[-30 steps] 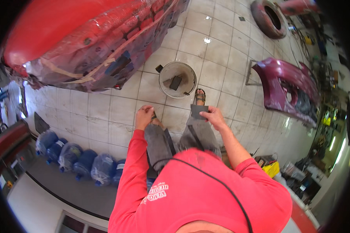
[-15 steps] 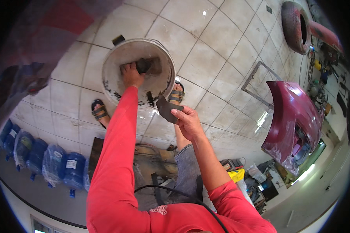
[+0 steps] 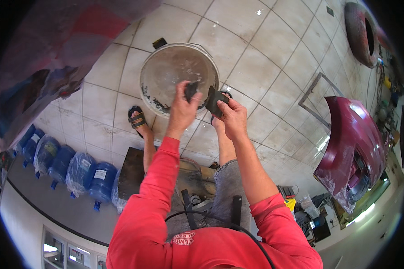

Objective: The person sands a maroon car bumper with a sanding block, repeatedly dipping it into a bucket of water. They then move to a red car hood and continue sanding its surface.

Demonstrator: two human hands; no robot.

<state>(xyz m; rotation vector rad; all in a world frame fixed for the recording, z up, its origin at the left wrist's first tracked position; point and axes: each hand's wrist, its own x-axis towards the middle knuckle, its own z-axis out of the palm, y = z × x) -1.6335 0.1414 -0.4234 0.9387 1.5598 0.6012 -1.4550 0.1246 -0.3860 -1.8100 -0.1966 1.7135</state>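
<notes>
My left hand [image 3: 182, 112] is closed round a small dark block [image 3: 191, 90], over the near rim of a round whitish bucket [image 3: 149, 96]. The hand is slightly smeared by motion. Cloudy water fills the bucket, with splashes on its surface. In my right hand [image 3: 233, 117], a dark, bent sheet that looks like sandpaper [image 3: 215, 101] is pinched between thumb and fingers, just beside the bucket's right rim. Block and sheet are close together but apart.
A dark red car panel [image 3: 350, 143] wrapped partly in plastic stands at the right, near a metal frame [image 3: 303, 96] and a tyre [image 3: 361, 36]. Several blue water jugs [image 3: 102, 181] line the left. Another painted panel [image 3: 54, 54] fills the upper left.
My left hand has come up out of the bucket's water with the dark block, toward my right hand. My right hand has risen slightly with the sheet.
</notes>
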